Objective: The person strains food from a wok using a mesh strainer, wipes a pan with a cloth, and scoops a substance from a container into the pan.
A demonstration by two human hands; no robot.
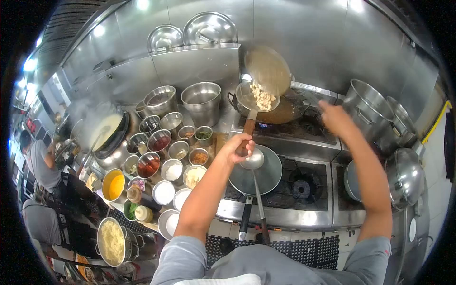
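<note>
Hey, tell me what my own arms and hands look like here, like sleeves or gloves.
Your left hand and right hand are ungloved, the right one blurred. Your left sleeve and right sleeve are short, plain grey fabric, with a small reddish mark near the right one's hem. I see no watch on either wrist.

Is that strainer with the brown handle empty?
No, there's food in it: pale chunks lie in the strainer your left hand holds.
</note>
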